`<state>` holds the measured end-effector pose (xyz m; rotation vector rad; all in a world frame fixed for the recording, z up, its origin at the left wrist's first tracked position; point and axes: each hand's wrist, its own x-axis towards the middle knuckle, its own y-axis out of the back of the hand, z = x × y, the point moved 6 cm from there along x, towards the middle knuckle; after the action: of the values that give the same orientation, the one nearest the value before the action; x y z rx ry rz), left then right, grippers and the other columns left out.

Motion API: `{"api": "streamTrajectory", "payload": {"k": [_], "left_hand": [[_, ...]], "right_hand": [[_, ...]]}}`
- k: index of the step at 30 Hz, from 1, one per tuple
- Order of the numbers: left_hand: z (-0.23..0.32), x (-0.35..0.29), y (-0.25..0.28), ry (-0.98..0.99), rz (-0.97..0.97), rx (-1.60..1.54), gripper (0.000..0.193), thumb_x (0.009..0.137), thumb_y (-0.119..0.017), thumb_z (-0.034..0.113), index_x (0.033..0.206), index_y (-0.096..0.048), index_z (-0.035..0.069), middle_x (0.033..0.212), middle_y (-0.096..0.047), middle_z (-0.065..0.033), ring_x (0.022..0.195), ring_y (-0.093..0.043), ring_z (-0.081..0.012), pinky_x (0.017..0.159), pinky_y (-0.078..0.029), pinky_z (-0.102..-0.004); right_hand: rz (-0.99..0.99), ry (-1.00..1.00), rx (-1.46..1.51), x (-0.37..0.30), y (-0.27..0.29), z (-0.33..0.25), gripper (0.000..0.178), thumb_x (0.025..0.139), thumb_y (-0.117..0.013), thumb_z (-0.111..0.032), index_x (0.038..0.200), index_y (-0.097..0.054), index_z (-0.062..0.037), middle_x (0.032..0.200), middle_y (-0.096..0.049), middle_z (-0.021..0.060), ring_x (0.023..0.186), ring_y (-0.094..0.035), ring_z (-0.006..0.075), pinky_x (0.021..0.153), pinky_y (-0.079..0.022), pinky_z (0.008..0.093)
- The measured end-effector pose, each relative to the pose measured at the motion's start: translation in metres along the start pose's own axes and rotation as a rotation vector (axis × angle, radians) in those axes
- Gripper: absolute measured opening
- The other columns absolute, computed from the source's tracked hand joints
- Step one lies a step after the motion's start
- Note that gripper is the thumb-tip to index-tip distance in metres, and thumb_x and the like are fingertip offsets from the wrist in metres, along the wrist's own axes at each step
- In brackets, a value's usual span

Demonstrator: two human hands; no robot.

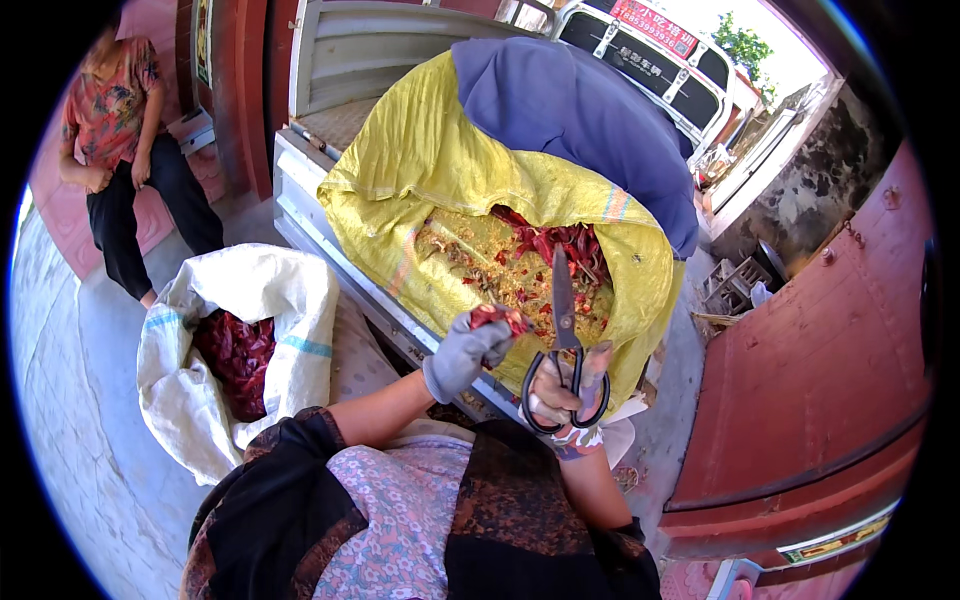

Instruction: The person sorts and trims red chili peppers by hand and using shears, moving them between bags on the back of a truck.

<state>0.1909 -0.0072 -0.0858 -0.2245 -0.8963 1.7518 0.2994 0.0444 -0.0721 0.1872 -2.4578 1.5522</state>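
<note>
My left hand (458, 358), in a grey glove, is closed around a few dried red chili peppers (500, 317) that stick out past its fingers. My right hand (556, 392), in a stained light glove, grips black-handled scissors (564, 305) by the loops. The blades point away from me and look closed together, a little right of the held peppers. Beneath both hands spreads an open yellow woven sack (390, 160). Inside it lie pale yellow seeds and bits (520, 282), with a heap of dark red chilies (578, 246) toward the right.
A white woven sack (165, 375) of dried red chilies (238, 365) stands at my left. The yellow sack rests on a truck bed (300, 185), beside a blue cloth (570, 100). A seated person (120, 140) is at far left. Red metal doors (800, 350) stand at right.
</note>
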Motion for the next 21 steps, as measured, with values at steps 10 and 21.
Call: {"api": "streamTrajectory", "payload": {"k": [10, 21], "left_hand": [[0.036, 0.007, 0.023, -0.125, 0.083, 0.137, 0.015, 0.087, -0.048, 0.012, 0.074, -0.051, 0.005, 0.057, -0.038, 0.0024, 0.048, -0.030, -0.0066, 0.046, -0.026, -0.0230], [0.032, 0.005, 0.016, -0.029, 0.058, 0.151, 0.023, 0.085, -0.048, 0.012, 0.063, -0.042, 0.010, 0.054, -0.035, 0.0024, 0.047, -0.030, -0.0071, 0.045, -0.025, -0.0240]], "right_hand": [[0.651, -0.177, -2.799, 0.000, -0.058, -0.054, 0.062, 0.063, -0.068, -0.061, 0.088, -0.057, -0.0046, 0.066, -0.060, 0.0104, 0.062, -0.060, 0.0286, 0.057, -0.046, 0.0388], [0.519, -0.157, -2.931, 0.012, -0.072, -0.054, 0.062, 0.061, -0.066, -0.064, 0.077, -0.057, -0.0056, 0.063, -0.058, 0.0128, 0.061, -0.060, 0.0306, 0.055, -0.046, 0.0383]]}}
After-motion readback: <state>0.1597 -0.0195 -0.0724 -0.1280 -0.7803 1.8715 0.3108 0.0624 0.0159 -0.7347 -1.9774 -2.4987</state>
